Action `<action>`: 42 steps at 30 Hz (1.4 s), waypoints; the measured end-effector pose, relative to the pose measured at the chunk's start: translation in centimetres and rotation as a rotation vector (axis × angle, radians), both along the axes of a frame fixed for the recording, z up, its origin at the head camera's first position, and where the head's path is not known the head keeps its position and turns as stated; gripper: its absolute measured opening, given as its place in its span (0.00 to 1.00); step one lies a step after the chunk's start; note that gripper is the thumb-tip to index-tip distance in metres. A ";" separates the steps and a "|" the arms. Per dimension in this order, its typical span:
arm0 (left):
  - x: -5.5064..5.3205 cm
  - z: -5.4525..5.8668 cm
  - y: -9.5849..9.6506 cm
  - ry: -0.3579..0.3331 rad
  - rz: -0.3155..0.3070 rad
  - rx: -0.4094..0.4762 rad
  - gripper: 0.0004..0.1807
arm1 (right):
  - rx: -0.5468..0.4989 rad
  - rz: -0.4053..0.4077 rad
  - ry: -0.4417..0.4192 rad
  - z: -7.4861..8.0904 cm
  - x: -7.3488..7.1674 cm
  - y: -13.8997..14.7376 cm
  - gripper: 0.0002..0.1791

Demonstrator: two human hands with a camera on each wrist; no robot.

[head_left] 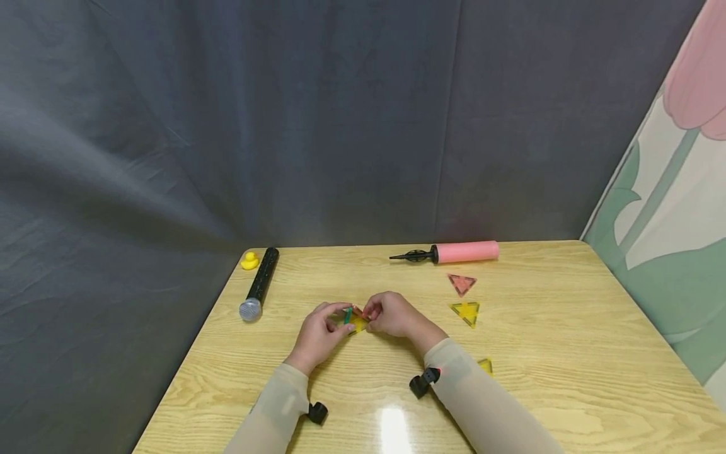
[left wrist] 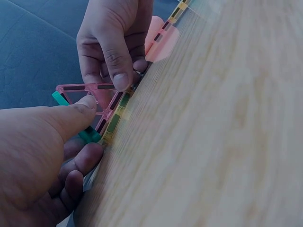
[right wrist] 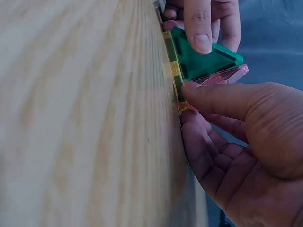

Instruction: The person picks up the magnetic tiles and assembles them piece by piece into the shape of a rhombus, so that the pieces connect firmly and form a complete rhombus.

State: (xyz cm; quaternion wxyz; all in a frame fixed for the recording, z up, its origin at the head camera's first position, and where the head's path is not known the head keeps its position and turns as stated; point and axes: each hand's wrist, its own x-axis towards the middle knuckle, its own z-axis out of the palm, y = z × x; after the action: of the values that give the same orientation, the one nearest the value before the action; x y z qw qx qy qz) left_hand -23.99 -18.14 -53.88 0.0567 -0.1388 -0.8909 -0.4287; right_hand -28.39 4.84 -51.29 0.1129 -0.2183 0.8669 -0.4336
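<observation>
The left hand (head_left: pixel 319 334) pinches the green tile (right wrist: pixel 210 62) (triangular) beneath its thumb.

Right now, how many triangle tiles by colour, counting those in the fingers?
Yellow triangles: 3, one partly hidden by the right sleeve
Red triangles: 2
Green triangle: 1
Total in view: 6

Yellow tile (right wrist: pixel 173 68) is pinched at one end by the right hand (right wrist: pixel 258 151); green triangle (right wrist: pixel 208 63), beside pink tile (right wrist: pixel 228 75), is held by left hand (right wrist: pixel 202 21).
</observation>
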 end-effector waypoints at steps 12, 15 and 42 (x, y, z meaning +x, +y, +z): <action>-0.1 0.0 0.1 -0.004 0.025 -0.020 0.25 | 0.085 -0.026 0.008 2.0 0.2 1.8 0.13; -0.1 0.0 0.0 -0.014 0.031 -0.023 0.25 | 0.073 -0.041 0.011 2.5 0.4 2.4 0.14; 0.3 0.2 0.2 0.005 0.013 -0.007 0.26 | 0.048 -0.063 0.170 3.4 4.7 9.0 0.16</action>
State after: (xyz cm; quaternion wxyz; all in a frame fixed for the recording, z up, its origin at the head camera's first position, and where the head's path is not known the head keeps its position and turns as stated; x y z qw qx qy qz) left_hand -23.69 -17.93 -53.66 0.0613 -0.1342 -0.8932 -0.4249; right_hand -23.73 13.80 -47.89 0.0307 -0.2242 0.8899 -0.3960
